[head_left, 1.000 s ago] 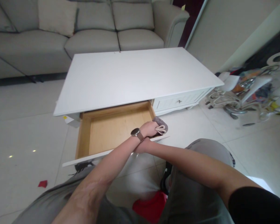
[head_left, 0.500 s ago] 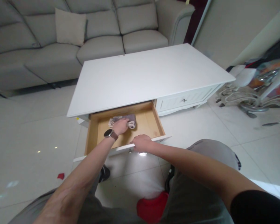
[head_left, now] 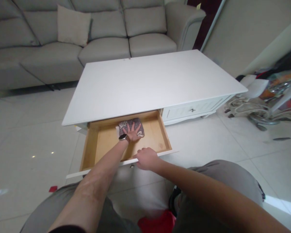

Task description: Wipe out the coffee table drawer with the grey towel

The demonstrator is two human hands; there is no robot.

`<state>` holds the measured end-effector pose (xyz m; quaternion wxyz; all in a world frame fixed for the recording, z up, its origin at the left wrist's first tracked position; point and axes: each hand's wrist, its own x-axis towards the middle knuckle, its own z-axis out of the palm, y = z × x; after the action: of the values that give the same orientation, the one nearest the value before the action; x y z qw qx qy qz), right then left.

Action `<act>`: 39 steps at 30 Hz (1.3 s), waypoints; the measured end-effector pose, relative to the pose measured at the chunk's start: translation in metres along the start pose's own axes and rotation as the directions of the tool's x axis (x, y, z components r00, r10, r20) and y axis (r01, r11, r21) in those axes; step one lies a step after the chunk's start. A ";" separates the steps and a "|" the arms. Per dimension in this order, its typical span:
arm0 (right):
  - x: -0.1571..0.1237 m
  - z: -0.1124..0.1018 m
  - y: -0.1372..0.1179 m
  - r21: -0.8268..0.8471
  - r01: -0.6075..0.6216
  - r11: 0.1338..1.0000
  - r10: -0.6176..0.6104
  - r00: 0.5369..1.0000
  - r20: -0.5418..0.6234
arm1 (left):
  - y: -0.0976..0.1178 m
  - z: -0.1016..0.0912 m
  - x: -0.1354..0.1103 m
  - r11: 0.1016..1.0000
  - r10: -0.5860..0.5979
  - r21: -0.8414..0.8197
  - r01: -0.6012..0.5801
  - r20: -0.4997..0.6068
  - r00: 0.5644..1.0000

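A pulled-out wooden drawer (head_left: 104, 142) sticks out of the white coffee table (head_left: 150, 84). Inside it, against the back half, lies a folded grey-purple patterned cloth (head_left: 138, 123) with pale trim. Flat on top of this cloth rests my left hand (head_left: 132, 132), its fingers spread wide; a dark watch (head_left: 123, 137) is on that wrist. My right hand (head_left: 146, 158) grips the top edge of the drawer's white front, fingers curled over it. A small metal knob (head_left: 132, 165) shows on the front just left of my right hand.
Behind the table stands a long grey sofa (head_left: 104, 51) with a beige cushion (head_left: 73, 26). A second, closed drawer (head_left: 192, 110) is at the right. White ornate furniture legs (head_left: 262, 113) and clutter are at far right. Red items (head_left: 157, 223) lie on the tiled floor.
My left hand has gone from closed on the cloth to spread flat over it, and the cloth now lies flatter and slightly further right. My right hand keeps its grip on the drawer front.
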<state>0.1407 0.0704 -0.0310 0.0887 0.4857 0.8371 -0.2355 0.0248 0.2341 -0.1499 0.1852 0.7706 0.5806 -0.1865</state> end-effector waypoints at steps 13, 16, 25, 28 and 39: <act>0.007 0.008 0.001 0.009 -0.037 0.999 0.038 0.999 -0.038 | 0.103 -0.009 0.031 0.895 0.429 -0.100 -0.434 -0.070 0.901; 0.008 0.006 0.000 -0.009 -0.020 1.000 0.019 1.000 -0.020 | 0.091 -0.006 0.029 0.896 0.418 -0.104 -0.431 -0.122 0.900; 0.006 0.004 0.001 -0.043 0.057 0.997 -0.056 0.998 0.028 | -0.010 -0.001 0.001 0.972 0.213 -0.090 -0.218 -0.058 0.975; 0.007 0.005 0.001 -0.050 0.061 0.997 -0.060 0.998 0.033 | -0.073 -0.006 -0.016 0.995 0.091 -0.042 -0.092 -0.023 0.996; 0.006 0.002 -0.001 -0.034 0.049 0.998 -0.048 0.998 0.031 | -0.171 0.012 -0.042 0.972 -0.231 0.017 0.235 -0.107 0.967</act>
<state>0.1367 0.0740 -0.0352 0.1042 0.4600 0.8512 -0.2302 -0.1519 0.2378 -0.1510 0.1200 0.7084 0.6732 -0.1748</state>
